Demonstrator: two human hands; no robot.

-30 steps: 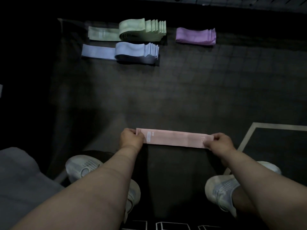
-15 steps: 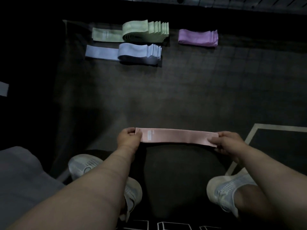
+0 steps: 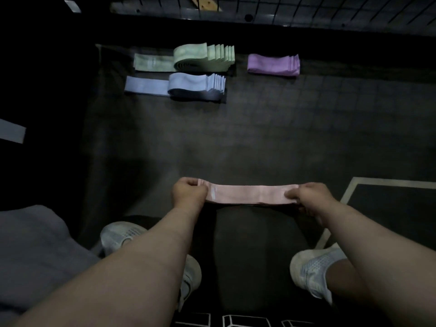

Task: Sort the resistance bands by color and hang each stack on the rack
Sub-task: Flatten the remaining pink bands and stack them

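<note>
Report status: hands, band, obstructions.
Both ends of pink band pinched: left hand, right hand. On floor: green stack, blue stack, purple stack. No obstruction seen.

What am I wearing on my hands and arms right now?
Nothing shows: the left hand and right hand are bare, with no gloves, rings or watch visible. No sleeves show anywhere in view.

Place: dim gym or fitness room (the light is very low) | floor: dark tiled floor mat [image 3: 306, 138] with a pale painted line [image 3: 389, 182] | far edge: wire grid rack [image 3: 330, 8] | gear: resistance bands folded in a green stack [image 3: 203, 57], a blue stack [image 3: 195, 87], a purple stack [image 3: 273, 64]
</note>
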